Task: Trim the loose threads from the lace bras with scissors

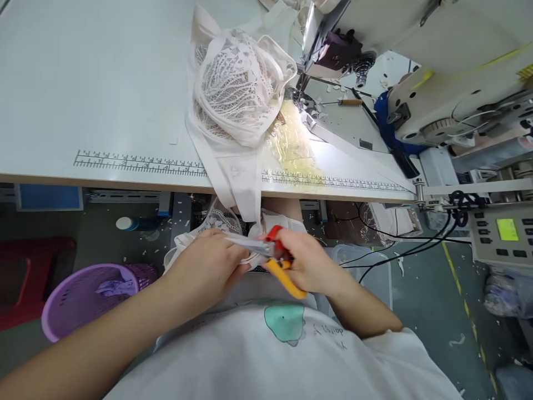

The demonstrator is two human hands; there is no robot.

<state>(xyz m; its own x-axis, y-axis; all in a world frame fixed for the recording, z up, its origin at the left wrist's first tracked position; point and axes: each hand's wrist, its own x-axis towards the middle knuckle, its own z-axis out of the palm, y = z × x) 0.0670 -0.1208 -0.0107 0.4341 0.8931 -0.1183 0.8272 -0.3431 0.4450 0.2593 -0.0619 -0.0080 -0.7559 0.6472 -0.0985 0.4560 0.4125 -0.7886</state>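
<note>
My right hand (310,261) is closed around scissors (287,278) with red and orange-yellow handles. Their blurred metal blades point left, up against the fingers of my left hand (208,264). That hand is closed on white lace bra fabric (225,218) gathered over my lap; its exact grip is partly hidden. Above, a white lace bra (239,83) lies on the table beside the sewing machine, its band hanging over the front edge towards my hands. Whether it joins the piece in my lap I cannot tell.
The white table (104,83) has a printed ruler (141,164) along its front. At the right stand the sewing machine (341,55) and a control panel (506,230) with dangling cables. A purple basket (83,300) and a red stool (29,272) are on the floor left.
</note>
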